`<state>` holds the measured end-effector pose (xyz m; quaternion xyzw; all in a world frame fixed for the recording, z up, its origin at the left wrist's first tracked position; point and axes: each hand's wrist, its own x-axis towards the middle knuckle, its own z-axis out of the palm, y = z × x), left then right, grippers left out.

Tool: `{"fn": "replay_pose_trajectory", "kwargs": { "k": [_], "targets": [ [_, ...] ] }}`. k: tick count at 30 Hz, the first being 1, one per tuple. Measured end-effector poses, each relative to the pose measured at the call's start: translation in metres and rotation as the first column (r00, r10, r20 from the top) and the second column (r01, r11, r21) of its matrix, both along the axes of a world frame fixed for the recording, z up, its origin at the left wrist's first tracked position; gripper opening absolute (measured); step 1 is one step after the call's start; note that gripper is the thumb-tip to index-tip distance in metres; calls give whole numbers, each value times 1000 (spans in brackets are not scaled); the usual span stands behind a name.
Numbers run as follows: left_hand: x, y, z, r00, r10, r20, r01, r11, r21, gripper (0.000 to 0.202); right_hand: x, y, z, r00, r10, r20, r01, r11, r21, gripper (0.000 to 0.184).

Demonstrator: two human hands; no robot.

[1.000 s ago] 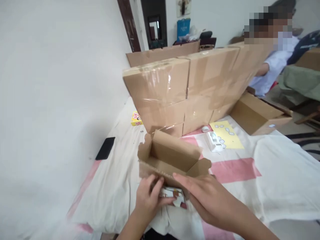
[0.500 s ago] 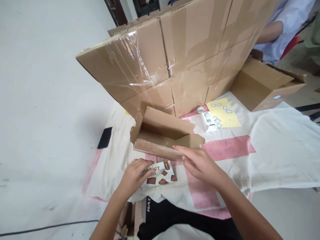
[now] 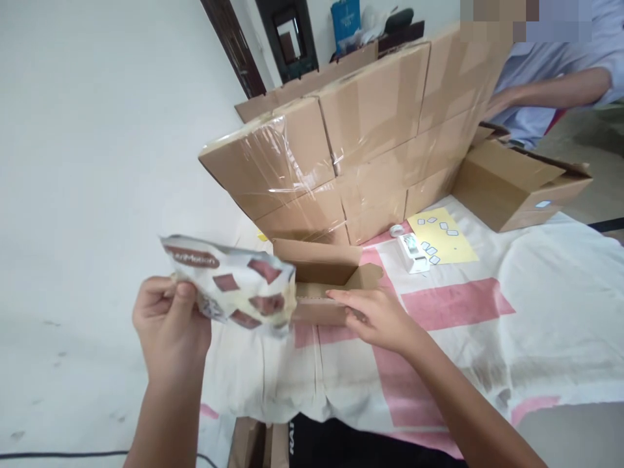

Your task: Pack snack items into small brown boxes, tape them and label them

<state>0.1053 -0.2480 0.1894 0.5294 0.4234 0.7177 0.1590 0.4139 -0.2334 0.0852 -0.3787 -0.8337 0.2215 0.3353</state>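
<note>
My left hand (image 3: 170, 325) grips a snack pouch (image 3: 234, 283) by its left end and holds it up, tilted, at the left of the open box. The pouch is pale with brown-red diamond shapes and a brown oval label; its print is partly blurred. In front of me an open cardboard box (image 3: 319, 313) lies on the cloth with its flaps up, and the pouch hides its left part. My right hand (image 3: 373, 318) holds the box's near wall, fingers over the top edge and thumb side outside.
A white device (image 3: 413, 255), a tape roll (image 3: 396, 231) and a yellow sheet with outlined shapes (image 3: 458, 247) lie right of the box. Behind stands a taped cardboard partition (image 3: 380, 156). Another open carton (image 3: 507, 185) stands at the right, with another person's arm (image 3: 560, 88) beyond.
My left hand has taken the pouch off the cloth and raised it up and left. My right hand stays at the box's near edge. The view has shifted.
</note>
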Motion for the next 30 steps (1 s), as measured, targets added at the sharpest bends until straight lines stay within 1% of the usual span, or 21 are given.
{"fn": "replay_pose_trajectory", "kwargs": {
  "k": [1,3,5,6,8,11,12,13,14,15,16,17,18,21,23,24,25,26,28,29,30],
  "targets": [
    [4,11,8,998,-18,-57,22,998,62,21,-5,0,2,1000,-2,29,2,1000,6,53],
    [12,32,19,964,-59,-260,104,981,163,15,-14,-2,8,994,-18,104,18,1000,1,49],
    [21,47,28,889,-106,-445,201,964,172,12,-21,-7,15,984,-26,173,30,999,-16,43],
    [24,51,32,858,-126,-498,235,958,164,12,-25,-10,19,980,-22,198,28,999,-23,41],
    [26,54,43,823,-138,-550,293,934,203,13,-31,-17,24,973,10,229,-3,1000,-31,42],
    [22,48,61,798,-80,-598,357,862,360,28,-38,-27,25,960,88,267,-79,996,-44,48],
    [21,44,65,753,-86,-652,402,844,354,30,-40,-29,23,953,110,281,-104,994,-37,48],
    [19,39,66,682,-106,-724,442,848,292,29,-41,-31,21,949,126,290,-125,992,-20,47],
    [18,33,65,595,-139,-791,460,866,194,26,-42,-33,19,948,133,290,-140,990,5,46],
    [18,26,61,499,-193,-845,461,884,71,23,-42,-34,18,950,133,283,-148,988,32,46],
    [19,19,55,422,-248,-872,448,893,-38,20,-42,-36,17,953,131,275,-151,987,53,46],
    [20,12,48,381,-284,-880,421,901,-108,19,-41,-37,18,954,131,271,-154,986,64,46],
    [22,6,41,368,-289,-884,389,911,-136,19,-39,-40,20,951,133,279,-157,985,66,45],
    [24,-10,23,324,-221,-920,290,949,-126,18,-34,-48,28,924,151,350,-187,980,72,38],
    [21,-16,18,249,-181,-951,233,965,-123,18,-30,-53,33,918,133,373,-178,980,88,37],
    [19,-19,18,219,-168,-961,216,969,-120,18,-28,-54,34,925,107,364,-149,985,89,39],
    [17,-22,17,213,-146,-966,206,973,-101,18,-26,-54,34,936,69,346,-103,991,82,41],
    [14,-24,18,228,-107,-968,197,978,-61,18,-25,-52,34,944,27,329,-52,996,67,39],
    [10,-31,17,261,-7,-965,179,983,41,20,-23,-47,30,953,-38,302,30,999,32,26],
    [10,-34,16,247,23,-969,187,980,71,21,-23,-44,27,954,-57,293,52,998,25,19],
    [12,-36,13,202,26,-979,206,976,69,22,-24,-42,24,957,-63,283,57,998,28,13]
  ]
}}
